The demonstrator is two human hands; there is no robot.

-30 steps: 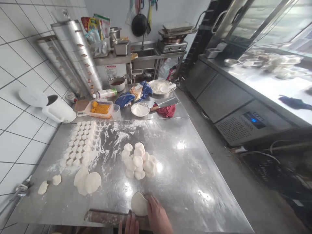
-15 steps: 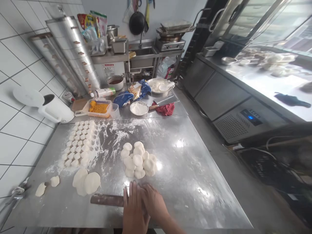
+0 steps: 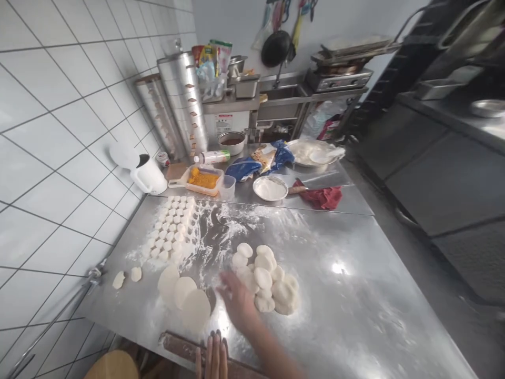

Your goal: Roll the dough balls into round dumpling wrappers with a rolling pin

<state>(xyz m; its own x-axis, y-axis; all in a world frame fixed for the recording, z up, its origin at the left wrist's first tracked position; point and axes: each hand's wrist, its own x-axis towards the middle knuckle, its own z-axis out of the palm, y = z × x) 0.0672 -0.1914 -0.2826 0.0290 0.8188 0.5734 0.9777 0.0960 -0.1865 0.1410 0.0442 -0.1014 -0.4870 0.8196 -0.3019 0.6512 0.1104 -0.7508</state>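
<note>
Fingers stretched out, my left hand (image 3: pixel 213 358) lies flat on a dark wooden rolling pin (image 3: pixel 179 345) at the table's front edge. My right hand (image 3: pixel 239 305) hangs over the steel table, its slightly blurred fingers apart, with nothing visible in them. It is between a heap of small flattened dough discs (image 3: pixel 264 279) and several overlapping rolled dough rounds (image 3: pixel 197 309). Behind the rounds, rows of small dough pieces (image 3: pixel 171 226) sit in scattered flour. Two small dough scraps (image 3: pixel 136 274) lie at the left.
Along the back stand a tub of orange filling (image 3: pixel 203 180), a bowl of flour (image 3: pixel 270 188), blue packets (image 3: pixel 242 168), a red cloth (image 3: pixel 323 197) and a large flour pan (image 3: pixel 311 152). A white jug (image 3: pixel 150 176) is by the tiled wall. A round wooden stool (image 3: pixel 112 366) shows below.
My right hand has left the rolling pin and moved forward and left. Another rolled round now lies beside the others. The pin and my left hand are nearer the front edge; the view has turned left.
</note>
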